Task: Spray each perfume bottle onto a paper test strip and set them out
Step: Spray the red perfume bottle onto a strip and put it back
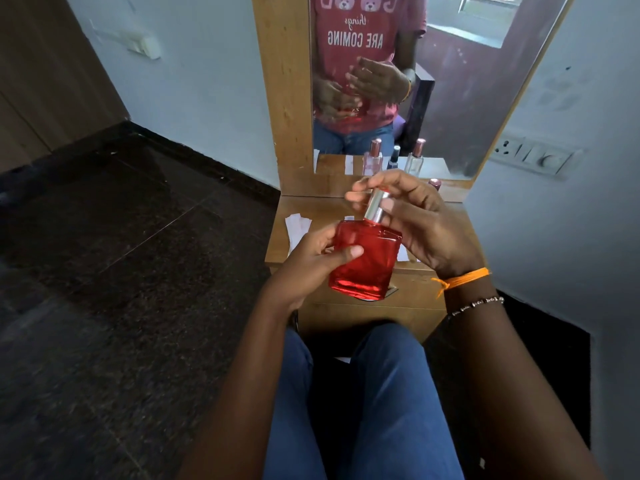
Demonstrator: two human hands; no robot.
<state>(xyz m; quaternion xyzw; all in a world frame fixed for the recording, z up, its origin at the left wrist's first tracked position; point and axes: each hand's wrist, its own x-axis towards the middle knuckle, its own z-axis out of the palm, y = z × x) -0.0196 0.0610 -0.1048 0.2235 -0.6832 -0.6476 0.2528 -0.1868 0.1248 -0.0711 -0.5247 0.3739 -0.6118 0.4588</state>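
Note:
A square red perfume bottle point(363, 261) is held upright above the front edge of the wooden dressing table point(443, 285). My left hand point(311, 261) grips its red body, thumb across the front. My right hand point(412, 220) pinches the silver cap point(376, 205) at the bottle's top with thumb and fingers. White paper test strips point(297, 228) lie on the table's left edge, and more white paper point(403, 254) shows under my right hand. A pink bottle cap point(434, 183) peeks out behind my right hand.
A mirror point(450, 81) stands at the back of the table and reflects three small bottles and the person. The dark floor point(121, 271) spreads to the left. A wall socket panel point(533, 155) is on the right wall. My knees sit below the table.

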